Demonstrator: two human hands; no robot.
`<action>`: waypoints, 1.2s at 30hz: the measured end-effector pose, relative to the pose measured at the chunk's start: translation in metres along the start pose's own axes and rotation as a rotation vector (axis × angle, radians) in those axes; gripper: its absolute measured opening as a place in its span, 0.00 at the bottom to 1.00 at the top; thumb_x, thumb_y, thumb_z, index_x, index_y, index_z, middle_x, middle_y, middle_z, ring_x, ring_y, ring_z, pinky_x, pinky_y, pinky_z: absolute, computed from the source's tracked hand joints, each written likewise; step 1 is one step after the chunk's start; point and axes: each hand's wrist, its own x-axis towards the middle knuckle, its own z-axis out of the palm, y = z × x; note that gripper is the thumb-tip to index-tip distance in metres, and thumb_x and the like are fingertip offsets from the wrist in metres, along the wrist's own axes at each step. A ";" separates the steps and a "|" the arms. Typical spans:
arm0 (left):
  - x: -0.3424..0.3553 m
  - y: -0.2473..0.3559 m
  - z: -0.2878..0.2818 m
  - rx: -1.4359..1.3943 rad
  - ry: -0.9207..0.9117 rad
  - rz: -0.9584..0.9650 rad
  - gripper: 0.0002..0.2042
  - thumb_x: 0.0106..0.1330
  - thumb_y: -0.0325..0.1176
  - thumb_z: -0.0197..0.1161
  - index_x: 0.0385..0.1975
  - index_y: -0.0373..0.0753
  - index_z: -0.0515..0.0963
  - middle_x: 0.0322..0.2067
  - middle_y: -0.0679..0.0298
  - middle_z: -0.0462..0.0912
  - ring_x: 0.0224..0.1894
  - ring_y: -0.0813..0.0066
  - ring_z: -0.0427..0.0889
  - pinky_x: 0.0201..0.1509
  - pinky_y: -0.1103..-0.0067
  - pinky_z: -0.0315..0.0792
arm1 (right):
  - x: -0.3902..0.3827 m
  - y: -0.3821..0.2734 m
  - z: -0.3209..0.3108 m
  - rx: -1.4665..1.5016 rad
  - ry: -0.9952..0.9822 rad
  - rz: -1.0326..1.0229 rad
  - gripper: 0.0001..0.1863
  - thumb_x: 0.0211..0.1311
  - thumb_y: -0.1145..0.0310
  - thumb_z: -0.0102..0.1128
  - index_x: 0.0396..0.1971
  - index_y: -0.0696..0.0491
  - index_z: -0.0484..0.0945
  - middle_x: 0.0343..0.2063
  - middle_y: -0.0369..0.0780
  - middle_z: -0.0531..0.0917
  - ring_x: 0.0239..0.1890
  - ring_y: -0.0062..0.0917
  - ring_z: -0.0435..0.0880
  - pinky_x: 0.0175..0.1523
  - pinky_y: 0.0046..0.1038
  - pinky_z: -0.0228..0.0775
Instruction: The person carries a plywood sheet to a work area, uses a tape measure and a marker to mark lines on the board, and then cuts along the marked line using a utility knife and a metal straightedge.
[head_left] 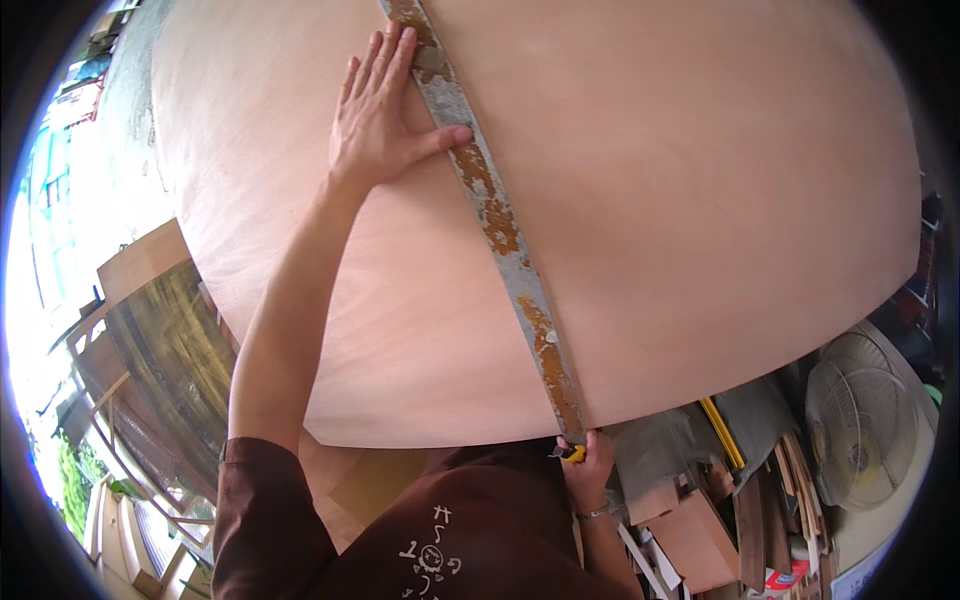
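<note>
A long metal straightedge [497, 215], worn and blotched with brown, lies across a large pale plywood sheet [690, 200] from the far edge to the near one. My left hand [380, 125] presses flat with fingers spread, its thumb on the straightedge and the fingertips along its left side. At the near edge of the sheet, my right hand [593, 468] is closed around a small yellow-and-black tool [573, 454], by the straightedge's end. Its exact kind is too small to make out. The fingers of that hand are partly hidden.
A round fan with a wire guard [858, 425] stands at the right. Below the sheet's right edge are wood offcuts [695, 540] and a yellow bar [722, 432]. Brown boards [170, 335] lean at the left.
</note>
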 end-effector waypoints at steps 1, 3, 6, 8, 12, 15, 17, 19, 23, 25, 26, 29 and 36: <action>-0.001 0.000 0.000 0.004 -0.006 0.005 0.63 0.44 0.75 0.69 0.76 0.42 0.50 0.76 0.54 0.51 0.79 0.57 0.45 0.80 0.58 0.41 | -0.001 -0.001 0.000 0.006 0.004 -0.006 0.31 0.52 0.63 0.77 0.52 0.61 0.72 0.34 0.51 0.76 0.35 0.49 0.76 0.38 0.45 0.68; -0.001 -0.001 0.000 0.008 -0.003 0.012 0.63 0.44 0.75 0.68 0.76 0.42 0.50 0.76 0.54 0.51 0.79 0.57 0.45 0.80 0.58 0.42 | -0.001 -0.001 0.000 0.012 -0.008 0.005 0.31 0.52 0.64 0.78 0.51 0.61 0.72 0.33 0.50 0.76 0.35 0.49 0.76 0.38 0.45 0.68; -0.001 -0.002 0.000 0.025 -0.010 0.007 0.63 0.44 0.75 0.68 0.76 0.42 0.49 0.76 0.55 0.51 0.79 0.58 0.45 0.80 0.58 0.42 | -0.001 -0.003 0.000 0.045 0.003 -0.005 0.30 0.51 0.65 0.78 0.50 0.61 0.72 0.33 0.50 0.76 0.35 0.49 0.76 0.38 0.45 0.68; -0.002 -0.003 0.000 0.028 -0.009 0.006 0.63 0.44 0.75 0.68 0.76 0.42 0.50 0.76 0.55 0.51 0.79 0.58 0.45 0.80 0.58 0.42 | -0.001 -0.004 0.000 0.073 0.003 -0.003 0.30 0.51 0.65 0.78 0.49 0.61 0.73 0.33 0.50 0.76 0.35 0.49 0.76 0.38 0.45 0.68; -0.002 -0.005 0.000 0.005 0.007 0.018 0.64 0.43 0.76 0.68 0.76 0.42 0.50 0.76 0.55 0.51 0.79 0.57 0.46 0.80 0.58 0.42 | 0.002 -0.004 0.000 0.061 0.019 -0.027 0.30 0.50 0.66 0.79 0.49 0.61 0.73 0.34 0.50 0.77 0.36 0.49 0.76 0.38 0.44 0.69; -0.002 -0.006 -0.002 0.004 0.009 0.012 0.64 0.43 0.77 0.67 0.76 0.42 0.50 0.76 0.55 0.51 0.79 0.56 0.46 0.80 0.57 0.42 | 0.004 -0.005 0.000 0.068 0.013 -0.023 0.29 0.50 0.65 0.79 0.48 0.62 0.74 0.35 0.50 0.77 0.36 0.49 0.77 0.39 0.44 0.70; -0.001 -0.007 -0.005 0.011 0.009 0.000 0.65 0.42 0.78 0.66 0.76 0.42 0.51 0.76 0.54 0.51 0.79 0.56 0.46 0.80 0.57 0.42 | 0.004 -0.007 -0.001 0.080 -0.019 0.016 0.29 0.50 0.65 0.79 0.48 0.62 0.74 0.34 0.50 0.77 0.36 0.49 0.77 0.39 0.44 0.70; -0.001 -0.006 -0.006 -0.009 -0.004 -0.024 0.65 0.41 0.79 0.66 0.76 0.42 0.51 0.76 0.54 0.52 0.79 0.56 0.46 0.80 0.57 0.42 | 0.004 -0.008 0.000 0.098 -0.022 0.043 0.28 0.50 0.65 0.79 0.47 0.62 0.74 0.34 0.51 0.77 0.36 0.49 0.76 0.39 0.43 0.70; -0.002 -0.006 -0.007 -0.016 -0.016 -0.052 0.67 0.38 0.81 0.65 0.76 0.43 0.51 0.76 0.55 0.52 0.79 0.56 0.46 0.80 0.57 0.42 | 0.003 -0.010 0.001 0.094 -0.003 0.028 0.28 0.50 0.65 0.79 0.47 0.62 0.74 0.33 0.51 0.76 0.36 0.50 0.76 0.39 0.44 0.70; -0.002 -0.007 -0.007 0.034 -0.024 -0.055 0.68 0.37 0.84 0.62 0.76 0.41 0.52 0.75 0.54 0.53 0.78 0.59 0.47 0.81 0.61 0.42 | 0.002 -0.010 0.002 0.095 -0.001 0.032 0.28 0.50 0.64 0.78 0.46 0.62 0.74 0.31 0.50 0.76 0.34 0.49 0.75 0.38 0.45 0.68; -0.002 -0.007 -0.007 0.055 -0.025 -0.057 0.68 0.36 0.85 0.61 0.75 0.41 0.52 0.75 0.54 0.53 0.78 0.60 0.47 0.81 0.63 0.42 | 0.002 -0.010 0.002 0.097 0.004 0.030 0.28 0.51 0.63 0.78 0.46 0.62 0.75 0.30 0.49 0.75 0.33 0.48 0.74 0.38 0.46 0.67; -0.002 -0.009 -0.008 0.053 -0.032 -0.059 0.69 0.36 0.85 0.61 0.75 0.40 0.52 0.75 0.55 0.53 0.78 0.60 0.47 0.81 0.63 0.41 | 0.002 -0.010 0.002 0.083 0.029 -0.016 0.28 0.51 0.63 0.78 0.46 0.62 0.74 0.30 0.49 0.75 0.33 0.49 0.74 0.37 0.46 0.67; -0.003 -0.011 -0.011 -0.024 0.004 -0.039 0.65 0.39 0.78 0.68 0.76 0.43 0.52 0.75 0.54 0.53 0.78 0.54 0.48 0.79 0.56 0.44 | 0.000 -0.011 0.003 0.072 0.007 -0.021 0.31 0.51 0.65 0.78 0.50 0.62 0.71 0.34 0.52 0.76 0.35 0.50 0.75 0.39 0.45 0.69</action>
